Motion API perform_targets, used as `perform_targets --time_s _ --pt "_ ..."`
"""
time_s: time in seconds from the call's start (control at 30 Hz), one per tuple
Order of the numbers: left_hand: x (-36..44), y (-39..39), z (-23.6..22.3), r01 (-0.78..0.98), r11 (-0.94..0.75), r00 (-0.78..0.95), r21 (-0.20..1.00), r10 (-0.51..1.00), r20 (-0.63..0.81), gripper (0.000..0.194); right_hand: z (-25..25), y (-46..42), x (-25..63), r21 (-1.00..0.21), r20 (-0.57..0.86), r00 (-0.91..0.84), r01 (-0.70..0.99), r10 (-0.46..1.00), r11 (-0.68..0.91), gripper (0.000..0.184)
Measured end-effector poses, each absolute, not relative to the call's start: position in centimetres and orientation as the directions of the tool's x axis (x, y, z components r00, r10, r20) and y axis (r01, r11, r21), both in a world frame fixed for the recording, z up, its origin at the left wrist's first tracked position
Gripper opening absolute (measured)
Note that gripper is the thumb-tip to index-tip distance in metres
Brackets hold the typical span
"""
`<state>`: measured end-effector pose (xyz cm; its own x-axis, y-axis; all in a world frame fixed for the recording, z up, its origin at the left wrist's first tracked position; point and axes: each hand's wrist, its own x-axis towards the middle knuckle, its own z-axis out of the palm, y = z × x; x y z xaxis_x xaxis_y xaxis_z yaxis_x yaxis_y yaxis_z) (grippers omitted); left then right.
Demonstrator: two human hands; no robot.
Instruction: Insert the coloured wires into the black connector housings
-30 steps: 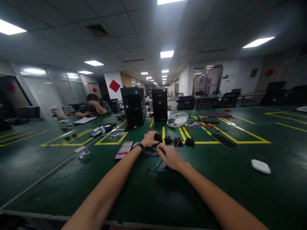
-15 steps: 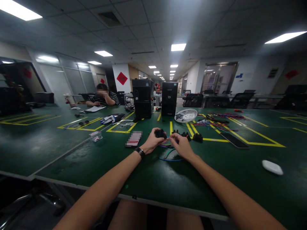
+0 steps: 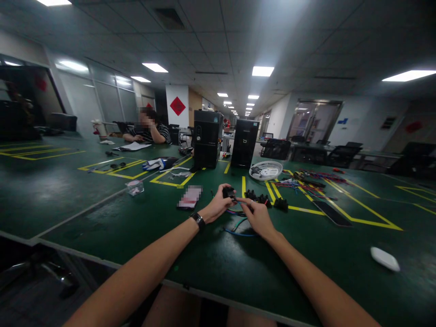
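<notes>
Head view: the left hand (image 3: 218, 205), at the centre of the frame, is clamped on a small black part (image 3: 229, 193), lifted above the green table (image 3: 190, 252). The right hand (image 3: 258, 217), just right of centre, has its fingers drawn close together with the index finger stretched to the part's near side; whether anything is pinched there I cannot tell. For fine handling like this, a firm grip low on the body would probably serve best, leaving the worked side uncovered and turned toward the eyes. Short, straight pushes from the fingertips should be safer than twisting, and resting both wrists on the table would likely steady them. Below the hands, a blue wire (image 3: 238, 234) and a green wire (image 3: 240, 223) curve loosely and could snag; similar black pieces (image 3: 281, 204) lie right of centre, best left outside the elbow's sweep.
</notes>
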<state>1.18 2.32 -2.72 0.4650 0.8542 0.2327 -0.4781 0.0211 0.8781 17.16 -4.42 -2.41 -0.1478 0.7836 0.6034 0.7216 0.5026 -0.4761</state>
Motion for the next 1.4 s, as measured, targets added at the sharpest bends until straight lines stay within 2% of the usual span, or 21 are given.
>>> perform_targets --time_s 0.27,0.8,0.97,1.2,1.4 --pt "1.3 2.4 -2.8 -0.493 -0.031 0.437 0.87 0.855 0.278 0.055 -2.5 -4.6 17.0 -0.496 0.579 -0.141 0.721 0.803 0.484 0.033" --pt "1.4 2.2 -2.7 -0.553 0.05 0.449 0.832 0.859 0.247 0.054 -2.3 -4.7 16.9 -0.511 0.588 -0.112 0.717 0.801 0.475 0.032" --pt "1.6 2.2 -2.9 -0.531 0.012 0.437 0.847 0.86 0.262 0.054 -2.5 -4.6 16.9 -0.523 0.581 -0.114 0.706 0.806 0.477 0.03" --pt "1.2 2.4 -3.7 -0.341 -0.241 0.394 0.909 0.841 0.37 0.039 -2.4 -4.7 16.8 -0.441 0.527 -0.25 0.737 0.812 0.513 0.031" --pt "1.4 2.4 -3.8 -0.338 -0.229 0.35 0.913 0.87 0.348 0.048 -2.0 -5.1 16.4 -0.351 0.487 -0.299 0.794 0.821 0.497 0.03"
